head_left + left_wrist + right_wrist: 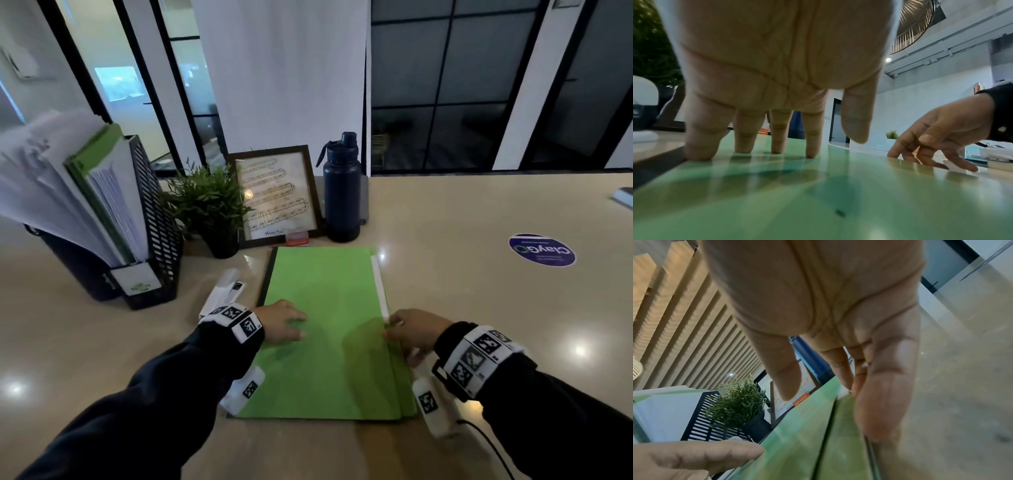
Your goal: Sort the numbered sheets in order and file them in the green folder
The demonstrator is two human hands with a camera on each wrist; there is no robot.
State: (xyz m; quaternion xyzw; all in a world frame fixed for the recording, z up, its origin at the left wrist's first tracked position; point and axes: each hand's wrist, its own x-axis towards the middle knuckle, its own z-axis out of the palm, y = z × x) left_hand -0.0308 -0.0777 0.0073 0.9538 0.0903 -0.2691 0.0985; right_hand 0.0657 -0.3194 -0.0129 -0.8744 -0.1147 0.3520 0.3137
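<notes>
The green folder lies closed and flat on the table, white sheets edging out along its right side.

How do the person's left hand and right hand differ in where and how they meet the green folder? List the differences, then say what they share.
1. The left hand lies on top of the green folder, near its bound side; the right hand is at its open edge.
2. The left hand's fingers press down, straight and spread; the right hand's fingers run along the edge.

Shared: both touch the closed folder.
</notes>
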